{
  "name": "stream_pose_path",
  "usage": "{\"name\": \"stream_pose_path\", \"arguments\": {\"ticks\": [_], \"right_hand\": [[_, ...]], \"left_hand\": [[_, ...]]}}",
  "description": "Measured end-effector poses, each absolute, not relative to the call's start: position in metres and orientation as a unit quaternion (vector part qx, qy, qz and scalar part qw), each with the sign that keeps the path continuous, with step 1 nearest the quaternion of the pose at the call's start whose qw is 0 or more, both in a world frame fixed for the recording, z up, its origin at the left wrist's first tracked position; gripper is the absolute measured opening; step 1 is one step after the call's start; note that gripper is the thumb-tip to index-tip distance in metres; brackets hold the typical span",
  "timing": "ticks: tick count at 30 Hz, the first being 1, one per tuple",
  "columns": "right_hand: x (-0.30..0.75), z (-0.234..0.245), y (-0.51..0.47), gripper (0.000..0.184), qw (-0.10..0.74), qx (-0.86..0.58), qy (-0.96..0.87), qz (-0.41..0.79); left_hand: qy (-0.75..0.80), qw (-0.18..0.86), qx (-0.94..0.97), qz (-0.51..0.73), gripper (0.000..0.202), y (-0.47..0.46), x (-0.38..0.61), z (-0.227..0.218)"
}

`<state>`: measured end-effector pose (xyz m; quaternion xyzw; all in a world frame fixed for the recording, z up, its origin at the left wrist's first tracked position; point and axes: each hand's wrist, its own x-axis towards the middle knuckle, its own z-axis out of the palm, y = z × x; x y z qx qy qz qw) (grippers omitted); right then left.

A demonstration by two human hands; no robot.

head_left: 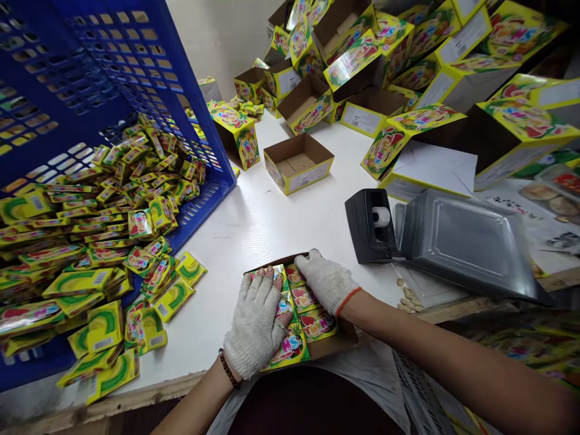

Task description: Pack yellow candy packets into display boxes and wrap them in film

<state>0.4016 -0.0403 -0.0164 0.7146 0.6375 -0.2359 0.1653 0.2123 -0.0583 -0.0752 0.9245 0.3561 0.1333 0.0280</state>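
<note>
White knitted gloves, coarse and fuzzy, cover both hands at the middle of the table's near edge, a rough wooden strip below a smooth white top. The left hand (pixel 258 314) lies flat, fingers stretched out, bare fingertips resting on glossy printed packets (pixel 318 324) that sit in rows inside a shallow cardboard carton (pixel 335 345), its brown inner face bare at the near right corner. The right hand (pixel 321 278), orange-trimmed at the cuff, is partly curled over the packets by the carton's far wall; whether it grips one cannot be told. Toward the table's near left corner, thin yellow-green packs (pixel 176 296) spill from a blue plastic basket (pixel 181 90) with slotted walls. Near the right side stand a black tape dispenser (pixel 369 223) with a white roll and, just beside it, a tilted, see-through plastic container (pixel 466 229). Farther back sits an empty open tray-like box (pixel 299 163); beyond, yellow cartons (pixel 348 66) pile loosely along the far right edge, before a pale wall (pixel 212 36).
</note>
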Motion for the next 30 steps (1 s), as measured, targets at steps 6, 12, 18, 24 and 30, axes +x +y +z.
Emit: {"name": "stream_pose_path", "arguments": {"ticks": [6, 12, 18, 24, 30], "right_hand": [[0.388, -0.043, -0.059, 0.046, 0.147, 0.691, 0.7, -0.103], [0.393, -0.022, -0.039, 0.037, 0.162, 0.695, 0.677, -0.18], [0.415, -0.013, -0.028, 0.038, 0.132, 0.695, 0.656, -0.263], [0.395, -0.024, -0.04, 0.038, 0.184, 0.719, 0.648, -0.17], [0.381, -0.038, -0.052, 0.039, 0.215, 0.611, 0.758, -0.08]], "left_hand": [[0.371, 0.052, 0.918, 0.133, 0.056, -0.06, 0.214, -0.074], [0.368, 0.043, 0.918, 0.142, 0.052, -0.059, 0.214, -0.074], [0.37, 0.051, 0.918, 0.137, 0.052, -0.059, 0.214, -0.072], [0.368, 0.052, 0.918, 0.137, 0.054, -0.059, 0.214, -0.072], [0.368, 0.057, 0.92, 0.124, 0.054, -0.058, 0.213, -0.07]]}}
